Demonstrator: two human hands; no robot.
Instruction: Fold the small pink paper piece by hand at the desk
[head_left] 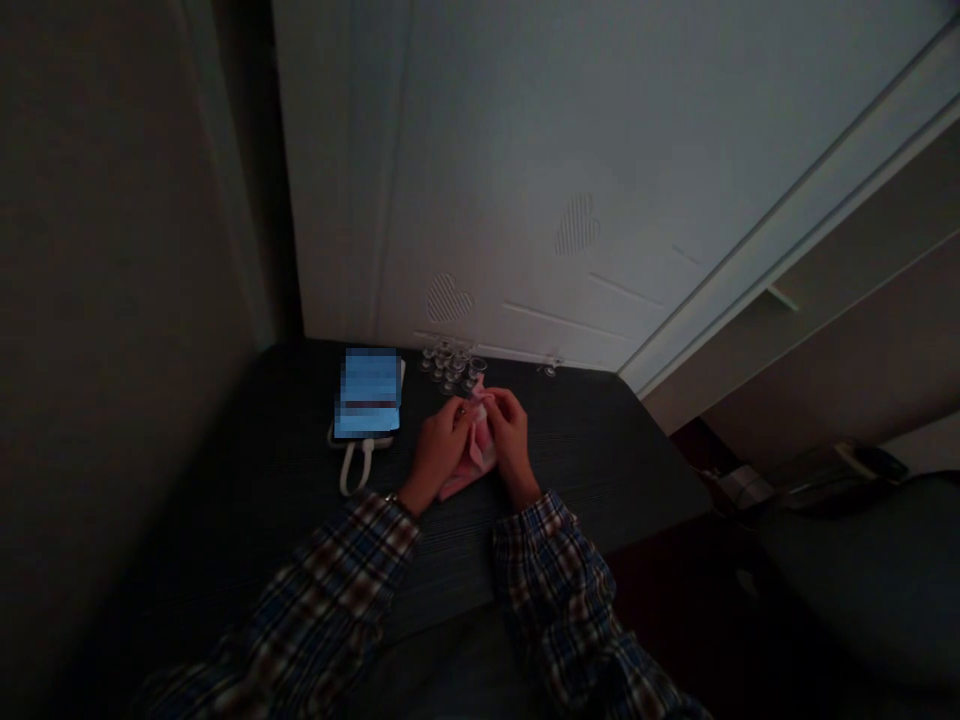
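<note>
A piece of pink cloth (480, 460) lies bunched on the dark table between my two hands, its upper edge lifted. My left hand (441, 445) has its fingers closed at the left side of the cloth, near its top. From the right, my right hand (510, 425) pinches the upper edge with thumb and fingertips. Just beyond the cloth is a cluster of small clear round pieces (448, 362) that look like suction cups. Whether anything lies inside the folds is hidden.
A phone (367, 392) with a lit, blurred screen and a white looped cable (345, 468) sits to the left on the dark table (585, 460). Another clear round piece (551, 367) is near the white panel (510, 200) with heart patterns behind the table.
</note>
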